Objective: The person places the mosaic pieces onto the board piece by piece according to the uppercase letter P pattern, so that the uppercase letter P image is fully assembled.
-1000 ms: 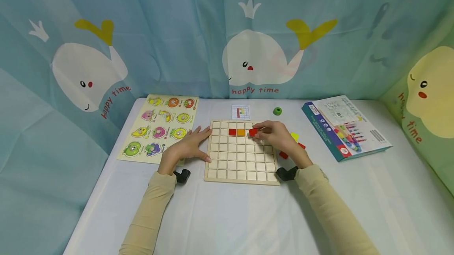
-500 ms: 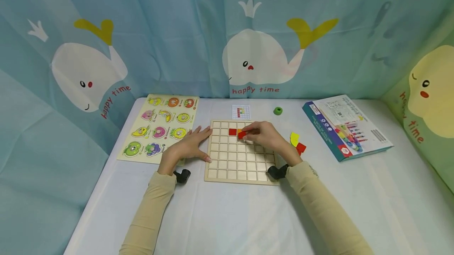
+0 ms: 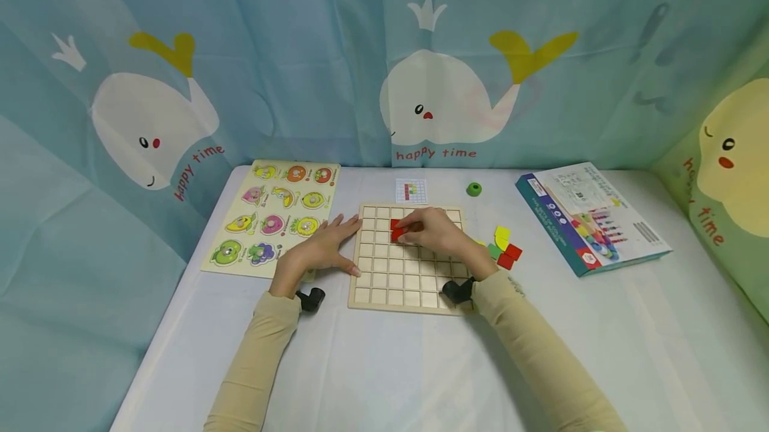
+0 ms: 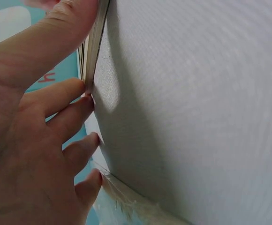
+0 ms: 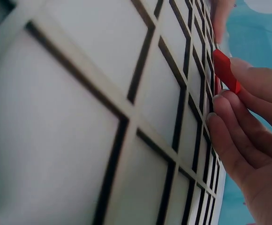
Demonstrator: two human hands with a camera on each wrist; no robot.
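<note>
The left hand (image 3: pixel 318 250), fingers spread flat, steadies the gridded wooden board (image 3: pixel 408 278), where only a few upper cells hold tiles while the right hand (image 3: pixel 435 232) pinches a red tile (image 3: pixel 398 234) over them, spare tiles (image 3: pixel 503 248) waiting beside.

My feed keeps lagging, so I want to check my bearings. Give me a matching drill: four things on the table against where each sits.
Things:
1. fruit puzzle
2. green ring
3. book
4. red tile

Places:
A. pinched by the right hand over the grid board
B. far right of the table
C. left of the grid board, beyond the left hand
D. behind the board, near the small pattern card

Pairs: 1-C, 2-D, 3-B, 4-A
</note>
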